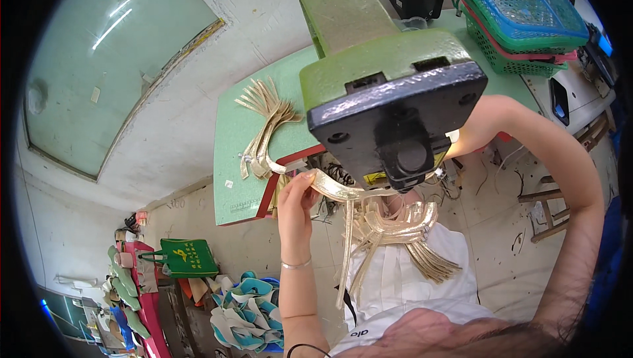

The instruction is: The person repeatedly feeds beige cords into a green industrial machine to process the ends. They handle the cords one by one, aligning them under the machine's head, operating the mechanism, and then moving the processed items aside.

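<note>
My left hand [298, 193] pinches one end of a shiny gold strap [339, 188] between thumb and fingers. The strap runs right, under the black and green head of a sewing machine [395, 94]. My right arm bends round the machine's far right side, and the machine head hides most of my right hand [461, 142]; its fingers do not show clearly. Over my white-clothed lap lie several gold strappy pieces [389, 233], their thin ends hanging down. Another bundle of gold straps [267, 134] rests on the green table to the left of the machine.
The green tabletop [231, 160] has a red edge by my left hand. Stacked blue and green plastic baskets [527, 8] stand at the far right, with a phone [559, 101] nearby. A blue tub of teal and white pieces [247, 312] and a green bag [188, 258] are lower left.
</note>
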`<state>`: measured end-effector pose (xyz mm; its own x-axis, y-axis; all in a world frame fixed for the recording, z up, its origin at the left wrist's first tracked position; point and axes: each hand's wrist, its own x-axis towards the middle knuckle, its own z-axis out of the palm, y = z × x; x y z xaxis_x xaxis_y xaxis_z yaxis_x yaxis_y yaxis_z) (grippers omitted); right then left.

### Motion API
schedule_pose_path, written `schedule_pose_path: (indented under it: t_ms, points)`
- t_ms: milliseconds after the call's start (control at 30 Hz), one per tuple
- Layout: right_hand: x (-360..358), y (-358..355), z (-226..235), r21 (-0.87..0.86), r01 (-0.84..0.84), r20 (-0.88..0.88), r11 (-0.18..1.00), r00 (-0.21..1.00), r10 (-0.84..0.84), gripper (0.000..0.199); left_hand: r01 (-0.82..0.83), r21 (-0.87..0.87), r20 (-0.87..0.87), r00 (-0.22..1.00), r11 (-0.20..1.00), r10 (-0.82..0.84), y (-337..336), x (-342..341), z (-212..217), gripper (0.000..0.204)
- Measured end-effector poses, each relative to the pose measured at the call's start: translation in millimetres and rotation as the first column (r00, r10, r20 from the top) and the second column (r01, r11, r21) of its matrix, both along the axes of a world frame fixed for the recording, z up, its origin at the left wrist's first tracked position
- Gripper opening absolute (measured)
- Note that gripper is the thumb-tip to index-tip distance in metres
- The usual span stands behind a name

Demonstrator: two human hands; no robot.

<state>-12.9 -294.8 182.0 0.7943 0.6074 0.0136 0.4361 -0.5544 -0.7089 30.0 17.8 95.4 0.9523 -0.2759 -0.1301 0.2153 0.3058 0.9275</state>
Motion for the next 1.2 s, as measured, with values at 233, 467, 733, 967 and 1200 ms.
schedule_pose_path:
  t_ms: [233,467,733,967,1200]
  points:
    - [2,2,-20,0.113,-0.053,0.061,0.992,0.997,0.047,0.030,-0.221,0.446,0.797,0.538,0.867,-0.273,-10,-95,39,0.015]
    - [-19,28,-4,-0.094,0.009,0.067,0.996,0.998,-0.002,0.039,0.422,0.034,0.067,0.903,0.906,-0.424,-88,-78,-8,0.027]
    - [-15,25,7,-0.160,0.028,-0.031,0.987,0.999,-0.033,0.043,0.235,0.029,0.168,0.957,0.972,-0.237,-75,-88,-19,0.026]
    - [-29,31,-29,0.060,0.173,0.080,0.983,0.981,-0.178,0.042,0.032,0.113,0.222,0.973,0.993,-0.057,-43,-80,-22,0.023]
    - [-62,67,-64,0.045,0.042,0.484,0.998,0.873,-0.058,0.034,0.166,0.143,0.017,0.985,0.976,-0.170,-14,-95,-39,0.029]
